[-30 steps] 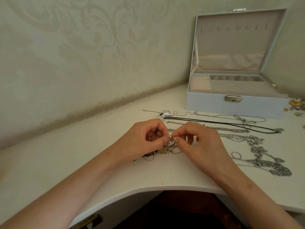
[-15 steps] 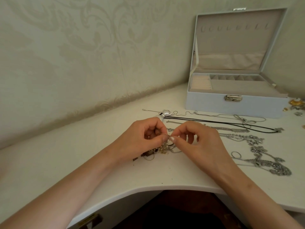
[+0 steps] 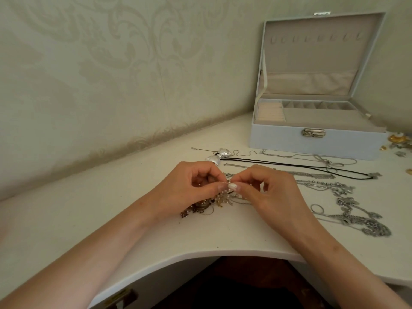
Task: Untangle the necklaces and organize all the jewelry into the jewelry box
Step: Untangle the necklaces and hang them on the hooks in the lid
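- Little has moved over the last second: both hands sit at the same spot, and the fingertips have only crept closer together at the pinch.
- Head view: left hand (image 3: pixel 189 186) and right hand (image 3: pixel 267 192) meet thumb to thumb, and each pinches a thin silver strand (image 3: pixel 223 182) between thumb and forefinger. The other fingers are curled out of the way.
- The strand rises from a tangled clump of gold and silver necklaces (image 3: pixel 214 202), which lies on the white curved table (image 3: pixel 111 208) just under the hands. Holding it taut probably exposes the knot.
- Loose pieces lie side by side to the right, likely already separated: a silver bow pendant (image 3: pixel 217 156), a black cord necklace (image 3: pixel 289 165) and some chunky silver chains (image 3: pixel 356 217).
- The pale blue jewelry box (image 3: pixel 312 143) stands well behind them with its lid upright. No jewelry shows in its grey compartments from this angle.
- Small gold pieces (image 3: pixel 398 138) sit beside the box at the right edge.
- Judgement: still untangling, nothing yet boxed.
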A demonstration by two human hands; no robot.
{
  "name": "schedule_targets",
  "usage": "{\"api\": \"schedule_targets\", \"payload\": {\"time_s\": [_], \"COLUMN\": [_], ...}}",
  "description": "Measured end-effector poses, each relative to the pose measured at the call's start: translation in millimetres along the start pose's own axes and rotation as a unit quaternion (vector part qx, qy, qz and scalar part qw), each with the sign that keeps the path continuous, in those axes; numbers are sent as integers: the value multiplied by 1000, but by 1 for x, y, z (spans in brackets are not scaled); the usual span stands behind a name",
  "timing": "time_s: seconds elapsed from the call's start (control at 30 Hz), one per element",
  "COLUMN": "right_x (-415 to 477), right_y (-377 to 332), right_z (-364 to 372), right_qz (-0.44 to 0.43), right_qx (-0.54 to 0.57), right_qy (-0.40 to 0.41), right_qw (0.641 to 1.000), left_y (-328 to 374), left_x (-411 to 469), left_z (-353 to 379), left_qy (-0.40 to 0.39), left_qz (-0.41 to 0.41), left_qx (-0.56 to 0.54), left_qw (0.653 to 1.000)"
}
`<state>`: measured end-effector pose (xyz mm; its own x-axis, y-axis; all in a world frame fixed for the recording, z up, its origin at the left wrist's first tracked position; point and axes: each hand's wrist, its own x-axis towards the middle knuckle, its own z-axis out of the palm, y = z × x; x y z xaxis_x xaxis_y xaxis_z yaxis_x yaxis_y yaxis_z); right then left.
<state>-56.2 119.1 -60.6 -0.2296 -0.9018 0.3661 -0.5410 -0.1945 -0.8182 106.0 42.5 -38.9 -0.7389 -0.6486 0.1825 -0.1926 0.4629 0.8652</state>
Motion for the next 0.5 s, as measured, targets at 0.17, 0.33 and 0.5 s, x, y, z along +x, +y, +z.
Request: {"api": "schedule_targets", "payload": {"time_s": [0.17,0.33,0.5], "right_x": [-1,-1,-1], "right_y": [-3,-3,-4], "right_z": [-1,0,1], "right_qz": [-5,-11,-11], "right_qx": [9,-9,-1], "right_qy": [1,12,1], "right_qw": [1000,1000,1000], "left_y": [2,2,6], "left_x": [-1,-2,-3], "left_z": [-3,-5,-6], "left_qy": [2,-7,-31], "left_qz": [6,-13,-51], "left_qx": [22,16,-25], "left_qw": [1000,1000,998]}}
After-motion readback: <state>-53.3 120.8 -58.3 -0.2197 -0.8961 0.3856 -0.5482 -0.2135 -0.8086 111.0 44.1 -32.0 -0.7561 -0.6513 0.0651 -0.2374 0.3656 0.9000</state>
